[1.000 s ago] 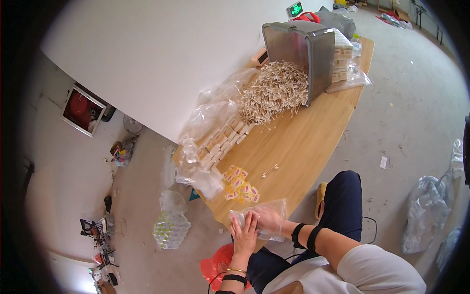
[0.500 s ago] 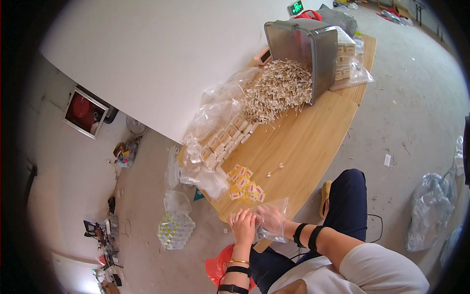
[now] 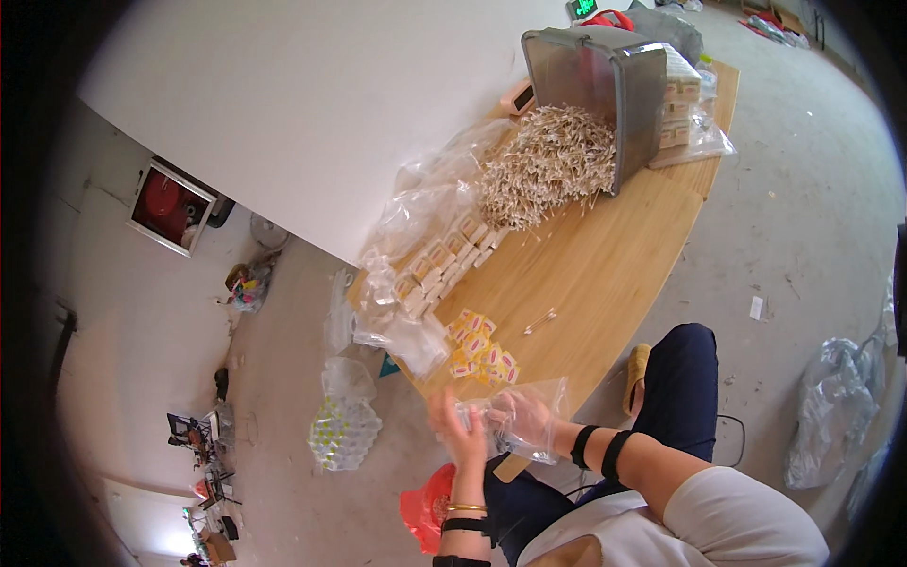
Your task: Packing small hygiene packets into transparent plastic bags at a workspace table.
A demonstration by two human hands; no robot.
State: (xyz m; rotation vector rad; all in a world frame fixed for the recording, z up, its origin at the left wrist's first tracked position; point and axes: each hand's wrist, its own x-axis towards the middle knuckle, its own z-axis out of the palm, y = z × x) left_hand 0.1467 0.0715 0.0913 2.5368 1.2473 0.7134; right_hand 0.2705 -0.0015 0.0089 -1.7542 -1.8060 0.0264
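At the near end of the wooden table, a clear plastic bag (image 3: 545, 446) is spread around my right hand (image 3: 522, 416). Its fingers are curled and show through the film; they appear to grip the bag. My left hand (image 3: 458, 427) is at the bag's left side, with the thumb apart from the fingers. Motion blurs its fingertips, and whether it touches the bag is unclear. Just beyond my hands lies a pile of small yellow-and-white printed packets (image 3: 480, 350). A few loose cotton swabs (image 3: 540, 321) rest to the right of the packets.
A grey plastic bin (image 3: 642, 113) lies tipped on the table (image 3: 614, 283), with a heap of cotton swabs (image 3: 548, 170) spilling out. Rows of small boxes (image 3: 444, 269) and clear plastic film (image 3: 416, 213) line the wall side. Wrapped boxes (image 3: 678, 113) stand behind the bin.
My left hand has moved slightly left, away from the right hand, and its fingers have parted from the thumb. My right hand stays at the plastic bag. The whole view has shifted a little.
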